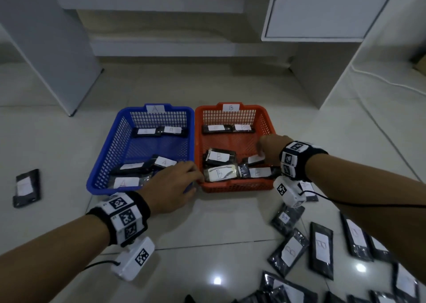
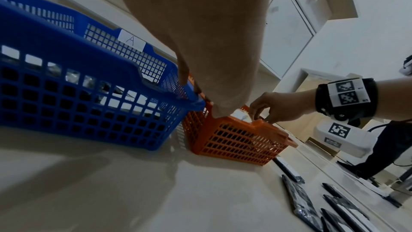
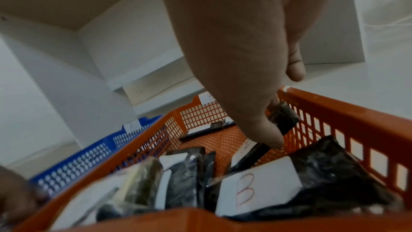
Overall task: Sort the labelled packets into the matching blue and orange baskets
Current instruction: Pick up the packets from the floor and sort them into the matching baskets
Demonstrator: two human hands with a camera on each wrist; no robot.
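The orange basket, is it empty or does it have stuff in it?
Partly filled. The orange basket holds several dark packets with white B labels; bare mesh shows mid-floor.

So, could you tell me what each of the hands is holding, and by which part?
The right hand pinches a packet by its far end, over the orange basket. The left hand holds nothing.

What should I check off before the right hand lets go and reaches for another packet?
1. Right hand over the orange mesh basket: ok.
2. Its grip on a dark plastic packet with a white label: ok, pinched.
3. That packet's letter matches the basket's B tag: cannot tell, label hidden.
4. Left hand steadies the blue mesh basket at its near corner: ok.
5. Unsorted packets on the tiled floor: ok, several remain.
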